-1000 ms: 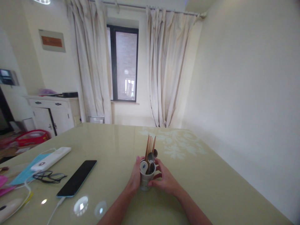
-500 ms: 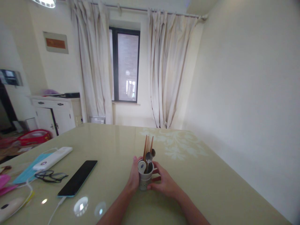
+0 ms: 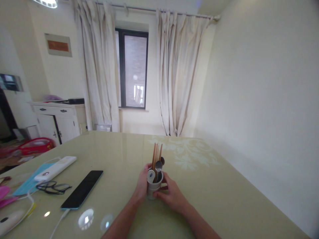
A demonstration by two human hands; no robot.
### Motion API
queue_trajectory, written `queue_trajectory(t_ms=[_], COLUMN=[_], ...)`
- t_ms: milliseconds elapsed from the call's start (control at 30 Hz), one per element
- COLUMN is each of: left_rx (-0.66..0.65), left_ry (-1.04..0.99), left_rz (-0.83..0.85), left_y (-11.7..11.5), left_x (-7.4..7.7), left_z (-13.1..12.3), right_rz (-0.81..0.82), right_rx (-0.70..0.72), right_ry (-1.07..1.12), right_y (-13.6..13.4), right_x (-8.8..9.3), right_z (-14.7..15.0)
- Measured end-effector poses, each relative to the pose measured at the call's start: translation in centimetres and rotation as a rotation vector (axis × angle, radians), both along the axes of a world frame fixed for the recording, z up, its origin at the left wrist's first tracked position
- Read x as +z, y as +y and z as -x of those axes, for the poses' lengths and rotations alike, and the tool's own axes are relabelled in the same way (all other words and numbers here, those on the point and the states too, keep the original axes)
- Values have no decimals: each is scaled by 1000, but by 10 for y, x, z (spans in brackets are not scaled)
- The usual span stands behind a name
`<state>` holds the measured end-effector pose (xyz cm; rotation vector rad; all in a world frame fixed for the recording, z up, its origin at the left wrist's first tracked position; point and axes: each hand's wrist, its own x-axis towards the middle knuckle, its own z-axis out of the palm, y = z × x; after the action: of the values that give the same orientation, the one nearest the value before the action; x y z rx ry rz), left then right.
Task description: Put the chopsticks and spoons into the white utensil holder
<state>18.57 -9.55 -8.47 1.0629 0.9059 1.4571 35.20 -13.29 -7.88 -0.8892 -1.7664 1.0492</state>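
Observation:
A grey utensil holder [image 3: 153,191] stands upright near the middle of the table, between my two hands. Several wooden chopsticks [image 3: 157,152] rise from it, along with metal spoons [image 3: 159,165] and a pale round-ended piece [image 3: 151,176] with a dark mark, leaning at the left of the rim. My left hand [image 3: 142,184] is pressed along the holder's left side, its fingers partly hidden behind it. From the right, my right hand [image 3: 170,192] grips the holder, thumb low at the front and fingers round the side.
On the glossy table [image 3: 119,156], a black-screened phone [image 3: 82,190] with a white cable lies to the left. Beyond it are glasses [image 3: 53,187], a white power strip [image 3: 56,168], a blue mask [image 3: 23,187] and a white rounded device [image 3: 12,220]. A wall borders the right side.
Both hands still hold the utensil holder. My right hand has shifted slightly left, its thumb now further across the front. The holder stays in nearly the same place.

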Motion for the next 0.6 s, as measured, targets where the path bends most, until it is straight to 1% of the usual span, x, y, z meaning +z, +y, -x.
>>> queue_trajectory(t_ms=[67, 167, 300, 400, 500, 600], left_rx=[21, 2, -75, -174, -245, -264], left_ry=[-18, -55, 9, 102, 147, 130], left_rz=[-14, -10, -10, -24, -42, -4], left_y=[3, 9, 20, 29, 38, 44], left_x=[10, 28, 57, 75, 83, 81], left_z=[7, 20, 35, 41, 43, 44], right_rz=[-30, -49, -41, -2, 48, 62], right_rx=[-3, 34, 85, 65, 28, -16], right_ry=[-15, -32, -86, -150, -187, -149], right_y=[1, 4, 13, 22, 27, 21], right_x=[-3, -6, -1, 5, 7, 3], right_z=[4, 11, 18, 24, 28, 30])
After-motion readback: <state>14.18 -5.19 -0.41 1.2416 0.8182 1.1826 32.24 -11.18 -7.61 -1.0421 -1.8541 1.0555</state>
